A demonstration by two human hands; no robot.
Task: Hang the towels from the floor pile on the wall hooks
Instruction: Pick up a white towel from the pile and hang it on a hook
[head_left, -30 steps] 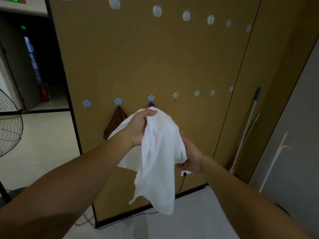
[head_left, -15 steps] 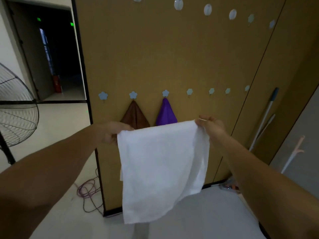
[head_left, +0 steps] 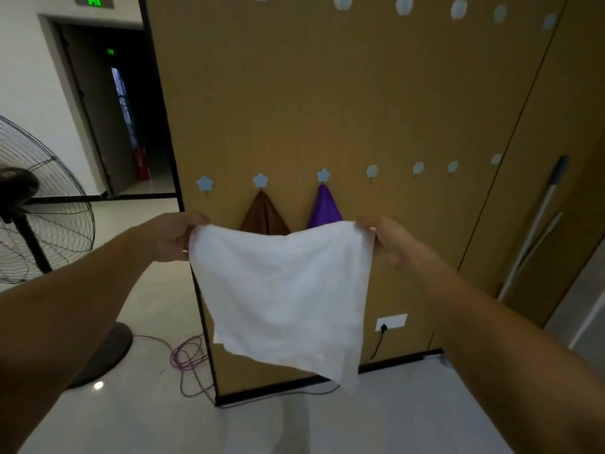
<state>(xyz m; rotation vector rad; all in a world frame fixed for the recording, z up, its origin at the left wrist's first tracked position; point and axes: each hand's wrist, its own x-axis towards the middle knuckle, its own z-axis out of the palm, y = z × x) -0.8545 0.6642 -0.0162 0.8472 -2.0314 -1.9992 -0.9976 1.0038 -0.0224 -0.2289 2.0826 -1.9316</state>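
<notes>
Left hand and right hand each pinch a top corner of the white towel (green exit sign unreadable).

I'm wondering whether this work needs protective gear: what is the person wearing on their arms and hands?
Nothing that shows. The left arm and right arm are bare to the picture's edge, no sleeve in view. The left hand and right hand have no gloves; neither wrist carries a watch or band. Rings are too small to tell.
</notes>
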